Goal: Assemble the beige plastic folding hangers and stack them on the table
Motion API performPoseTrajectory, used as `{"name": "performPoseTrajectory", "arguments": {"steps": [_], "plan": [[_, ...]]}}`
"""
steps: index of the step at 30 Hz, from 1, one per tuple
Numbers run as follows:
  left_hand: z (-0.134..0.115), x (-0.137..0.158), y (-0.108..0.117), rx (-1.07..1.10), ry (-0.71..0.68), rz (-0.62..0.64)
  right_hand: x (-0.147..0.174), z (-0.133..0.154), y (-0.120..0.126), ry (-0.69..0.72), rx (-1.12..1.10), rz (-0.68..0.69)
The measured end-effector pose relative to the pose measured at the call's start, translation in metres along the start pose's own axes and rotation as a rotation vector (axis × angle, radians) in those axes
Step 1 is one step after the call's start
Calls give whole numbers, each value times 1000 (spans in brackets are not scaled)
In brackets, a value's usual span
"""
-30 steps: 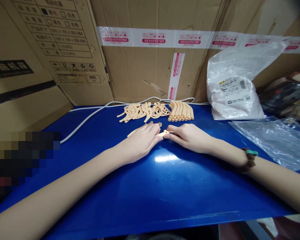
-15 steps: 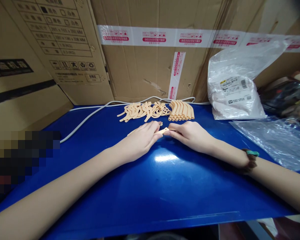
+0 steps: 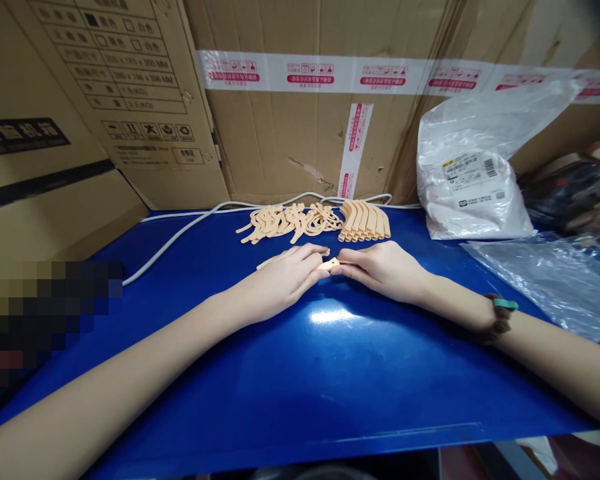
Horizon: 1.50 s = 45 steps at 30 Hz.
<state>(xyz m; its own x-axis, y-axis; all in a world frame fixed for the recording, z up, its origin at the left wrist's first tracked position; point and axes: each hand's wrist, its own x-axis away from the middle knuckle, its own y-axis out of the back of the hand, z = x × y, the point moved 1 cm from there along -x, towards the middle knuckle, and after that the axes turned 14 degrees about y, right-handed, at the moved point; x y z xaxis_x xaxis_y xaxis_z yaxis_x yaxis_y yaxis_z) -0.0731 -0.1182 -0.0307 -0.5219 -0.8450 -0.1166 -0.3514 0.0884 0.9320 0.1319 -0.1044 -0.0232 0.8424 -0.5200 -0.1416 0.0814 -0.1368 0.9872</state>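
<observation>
My left hand (image 3: 286,281) is closed around a pale beige plastic piece (image 3: 331,265) with a small hole at its end. One tip of it sticks out on the far left side of the hand. My right hand (image 3: 387,270) pinches at the holed end between thumb and fingers, a brown hair tie on its wrist. Whether the right fingers hold a second part is hidden. Just beyond the hands lie a loose pile of flat beige hook-like parts (image 3: 270,223) and, beside it, a neat stack of curved hollow beige pieces (image 3: 364,221).
Cardboard boxes (image 3: 280,133) wall the back and left of the blue table (image 3: 370,387). A white cable (image 3: 167,252) runs along the rear. At right stand a white plastic bag (image 3: 473,183) with a label and a flat clear plastic sheet (image 3: 555,283).
Both hands stay together over the same spot. The fingers have shifted slightly around the beige piece, and the whole view has drifted a little.
</observation>
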Motion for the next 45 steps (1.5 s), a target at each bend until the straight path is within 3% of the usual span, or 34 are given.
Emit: {"name": "performPoseTrajectory", "arguments": {"steps": [13, 18, 26, 29, 34, 45], "plan": [[4, -1, -6, -16, 0, -13, 3, 3, -1, 111, 307, 20], [3, -1, -5, -16, 5, -28, 4, 5, 1, 105, 290, -3], [2, -1, -4, 15, 14, -51, 0, 8, 1, -67, -7, 39], [1, -1, -5, 31, -4, -77, 0, 10, 2, -126, -203, -6], [0, 0, -5, 46, -2, -87, -1, 10, 3, -99, -529, -130], [1, -1, -7, 13, -20, -74, 0, 8, 2, -90, -157, -1]]}}
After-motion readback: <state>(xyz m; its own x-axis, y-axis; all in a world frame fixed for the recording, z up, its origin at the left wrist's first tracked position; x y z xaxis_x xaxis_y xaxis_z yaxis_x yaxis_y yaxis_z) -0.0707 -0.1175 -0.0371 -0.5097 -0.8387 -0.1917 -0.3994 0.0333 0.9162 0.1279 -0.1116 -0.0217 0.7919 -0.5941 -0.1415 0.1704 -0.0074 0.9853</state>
